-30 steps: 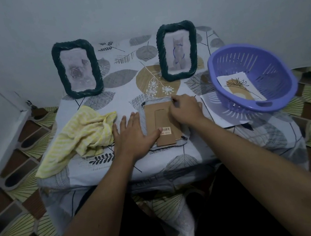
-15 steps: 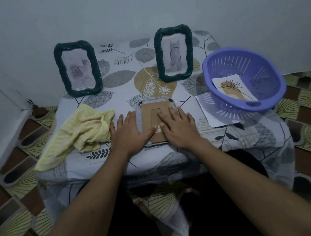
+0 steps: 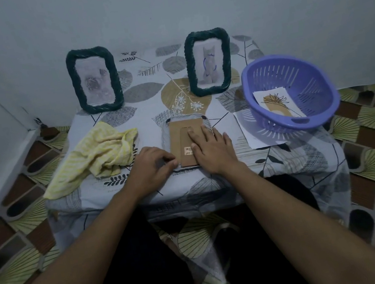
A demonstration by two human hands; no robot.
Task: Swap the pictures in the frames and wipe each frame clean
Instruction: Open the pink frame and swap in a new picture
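the frame (image 3: 181,130) lies face down on the counter (image 3: 146,121) between the hands, the right hand (image 3: 212,147) open and flat on its back to steady it, while the left hand (image 3: 153,164) pinches its near corner, probably freeing a clip.

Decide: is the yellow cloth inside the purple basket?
No, the yellow cloth lies on the tablecloth; the purple basket holds a flower print.

matt cardboard frame back (image 3: 182,140); ribbed cloth (image 3: 100,155); glossy plastic basket (image 3: 291,91).

Barcode sticker (image 3: 188,150) on frame back (image 3: 178,135): print unreadable.
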